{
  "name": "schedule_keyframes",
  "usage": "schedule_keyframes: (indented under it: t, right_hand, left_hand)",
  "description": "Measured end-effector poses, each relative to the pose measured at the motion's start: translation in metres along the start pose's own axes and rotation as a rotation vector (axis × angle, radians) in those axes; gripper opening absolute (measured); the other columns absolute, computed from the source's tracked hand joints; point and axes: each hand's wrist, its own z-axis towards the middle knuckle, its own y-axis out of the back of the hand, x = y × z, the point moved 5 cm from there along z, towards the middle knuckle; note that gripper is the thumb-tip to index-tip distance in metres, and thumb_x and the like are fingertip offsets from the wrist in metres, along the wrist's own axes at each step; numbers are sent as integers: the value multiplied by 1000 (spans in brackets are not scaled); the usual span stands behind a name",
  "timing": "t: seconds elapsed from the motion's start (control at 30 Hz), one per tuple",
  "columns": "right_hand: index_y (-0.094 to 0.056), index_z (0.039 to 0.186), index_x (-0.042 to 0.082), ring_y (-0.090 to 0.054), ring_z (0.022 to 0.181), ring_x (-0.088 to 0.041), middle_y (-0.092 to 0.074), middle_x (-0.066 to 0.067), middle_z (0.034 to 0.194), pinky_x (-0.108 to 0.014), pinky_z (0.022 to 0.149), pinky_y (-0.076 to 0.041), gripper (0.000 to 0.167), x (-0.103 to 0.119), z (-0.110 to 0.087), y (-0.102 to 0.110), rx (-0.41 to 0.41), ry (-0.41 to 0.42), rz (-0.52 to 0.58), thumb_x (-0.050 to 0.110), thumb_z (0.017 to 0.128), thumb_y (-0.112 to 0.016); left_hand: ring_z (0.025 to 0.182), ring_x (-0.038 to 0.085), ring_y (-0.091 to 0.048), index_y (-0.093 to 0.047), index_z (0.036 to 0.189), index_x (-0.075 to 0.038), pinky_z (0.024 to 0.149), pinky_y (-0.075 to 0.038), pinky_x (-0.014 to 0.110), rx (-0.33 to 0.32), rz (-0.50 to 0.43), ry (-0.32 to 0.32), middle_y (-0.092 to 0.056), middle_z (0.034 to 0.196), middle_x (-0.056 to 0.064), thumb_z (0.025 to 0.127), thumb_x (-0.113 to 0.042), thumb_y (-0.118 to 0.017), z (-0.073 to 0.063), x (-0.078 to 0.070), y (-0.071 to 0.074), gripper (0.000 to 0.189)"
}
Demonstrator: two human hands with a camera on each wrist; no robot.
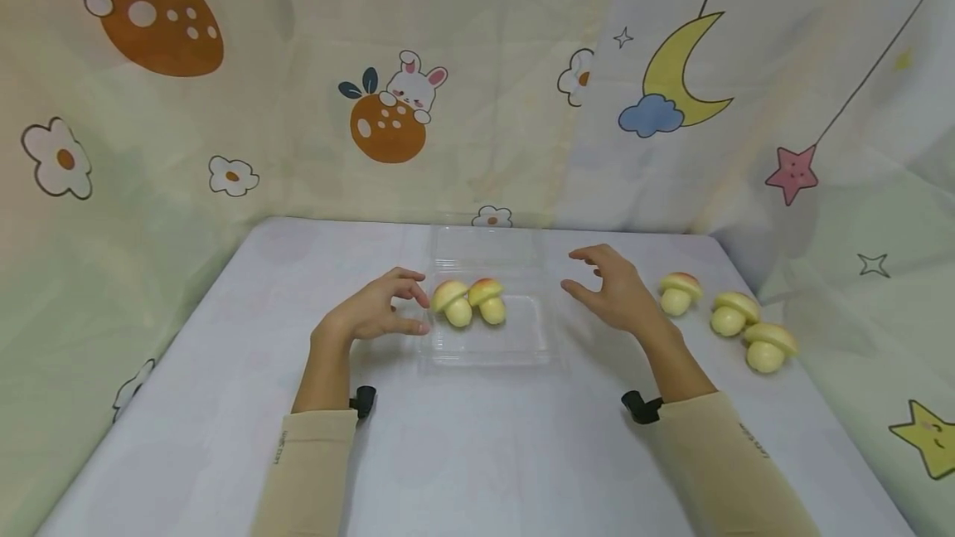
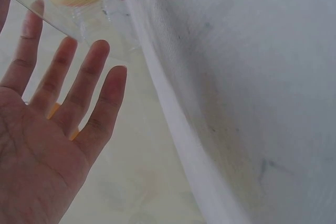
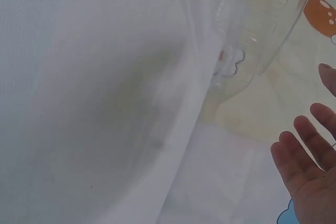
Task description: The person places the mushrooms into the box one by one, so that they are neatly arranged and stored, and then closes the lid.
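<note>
A clear plastic clamshell box (image 1: 522,338) lies with its lid (image 1: 485,247) folded back toward the far edge. Two yellow mushroom-shaped pieces with reddish caps sit side by side in its left half, the left mushroom (image 1: 452,303) and the right mushroom (image 1: 488,302). My left hand (image 1: 380,305) is at the box's left side, fingers parted and fingertips right at the rim; the left wrist view shows its palm and spread fingers (image 2: 94,72). Off the box's right side, my right hand (image 1: 615,288) hovers with thumb and fingers apart, holding nothing.
Three more mushrooms stand on the right of the white table (image 1: 448,454): a far mushroom (image 1: 679,294), a middle mushroom (image 1: 734,313) and a near mushroom (image 1: 768,347). A printed cloth backdrop (image 1: 477,123) hangs behind the table and along its sides.
</note>
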Motion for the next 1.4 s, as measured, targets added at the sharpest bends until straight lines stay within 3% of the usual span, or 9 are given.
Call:
schedule_keyframes:
  t: [0.5, 0.73, 0.93, 1.17, 1.4]
  right_hand:
    - [-58, 136, 0, -54, 126, -40, -58, -19, 136, -57, 102, -50, 49, -22, -16, 13, -21, -62, -38, 23, 96, -74]
    - [-60, 134, -1, -50, 131, -45, -59, -23, 136, -63, 107, -40, 47, -33, -27, 20, -60, -60, -83, 23, 96, -73]
    - [-61, 132, -2, -49, 130, -49, -59, -26, 134, -66, 105, -37, 46, -42, -31, 29, -94, -47, -110, 22, 94, -75]
    - [-58, 134, -2, -42, 131, -56, -54, -30, 138, -73, 103, -33, 49, -52, -35, 45, -51, -102, -137, 24, 95, -74]
    - [-56, 134, -6, -42, 128, -57, -55, -31, 134, -72, 104, -31, 51, -61, -42, 50, -45, -91, -113, 20, 94, -75]
  left_hand:
    - [138, 33, -47, -72, 111, -10, 113, -42, 59, 0, 10, -16, -40, 159, 10, 82, -34, -89, -1, 1, 1, 42]
    - [137, 31, -47, -72, 113, -9, 113, -42, 57, 11, 5, -13, -40, 160, 9, 81, -33, -89, 1, 2, 0, 43]
    - [138, 32, -47, -72, 113, -9, 112, -42, 57, 5, 0, -20, -40, 159, 9, 82, -32, -89, 1, 3, 0, 42]
    - [138, 32, -48, -72, 110, -12, 112, -43, 57, -1, 2, -15, -40, 159, 8, 82, -32, -89, 1, 3, 1, 38]
    - [137, 34, -48, -72, 111, -10, 111, -43, 58, -4, 13, -19, -40, 159, 10, 82, -33, -89, 1, 2, 1, 41]
